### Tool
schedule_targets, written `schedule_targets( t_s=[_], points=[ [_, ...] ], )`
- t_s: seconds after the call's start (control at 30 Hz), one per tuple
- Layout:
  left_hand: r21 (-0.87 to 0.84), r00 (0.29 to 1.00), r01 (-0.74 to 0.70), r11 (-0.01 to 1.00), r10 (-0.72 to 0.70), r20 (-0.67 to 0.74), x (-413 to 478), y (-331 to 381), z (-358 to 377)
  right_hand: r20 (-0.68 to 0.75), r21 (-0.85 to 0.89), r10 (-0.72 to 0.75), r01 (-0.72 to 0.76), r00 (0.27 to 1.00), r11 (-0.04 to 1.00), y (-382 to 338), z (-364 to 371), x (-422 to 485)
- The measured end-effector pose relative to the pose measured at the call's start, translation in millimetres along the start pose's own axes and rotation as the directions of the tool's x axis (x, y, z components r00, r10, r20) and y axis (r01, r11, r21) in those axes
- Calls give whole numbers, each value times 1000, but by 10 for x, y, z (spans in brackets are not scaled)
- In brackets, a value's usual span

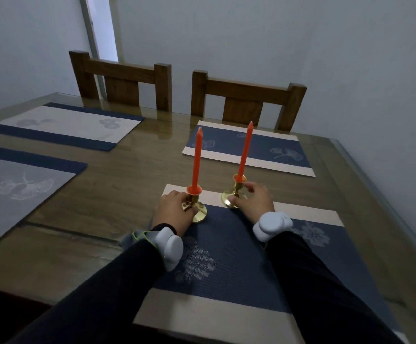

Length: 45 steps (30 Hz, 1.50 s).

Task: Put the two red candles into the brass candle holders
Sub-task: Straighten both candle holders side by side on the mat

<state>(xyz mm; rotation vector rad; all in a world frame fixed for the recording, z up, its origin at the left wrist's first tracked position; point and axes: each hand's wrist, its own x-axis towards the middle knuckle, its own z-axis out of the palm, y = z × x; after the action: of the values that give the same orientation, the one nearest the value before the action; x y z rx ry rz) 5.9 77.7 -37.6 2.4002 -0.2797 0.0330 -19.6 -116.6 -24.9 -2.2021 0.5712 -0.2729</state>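
Two red candles stand upright in two brass holders on the near blue placemat [227,256]. The left candle [197,160] sits in the left holder [198,212], and my left hand [174,209] wraps its fingers around that holder's stem and base. The right candle [244,151] leans slightly right in the right holder [234,194]. My right hand [254,201] grips this holder at its base and stem from the right. Both wrists wear white devices over black sleeves.
The wooden table [127,184] has a glass top and carries three more placemats: far right [276,155], far left [65,125] and left [15,184]. Two wooden chairs [249,100] stand at the far edge against a white wall.
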Motion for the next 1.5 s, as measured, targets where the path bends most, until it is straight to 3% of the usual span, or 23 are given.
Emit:
schedule_targets(
  t_s=[0.47,1.5],
  points=[
    [-57,1000,18,998,-18,-5,45,147,146,71,-61,39,-35,997,998,33,5,114],
    [-88,996,-72,994,68,-50,-19,442,530,-134,-127,13,-30,991,991,635,-540,-234]
  ],
)
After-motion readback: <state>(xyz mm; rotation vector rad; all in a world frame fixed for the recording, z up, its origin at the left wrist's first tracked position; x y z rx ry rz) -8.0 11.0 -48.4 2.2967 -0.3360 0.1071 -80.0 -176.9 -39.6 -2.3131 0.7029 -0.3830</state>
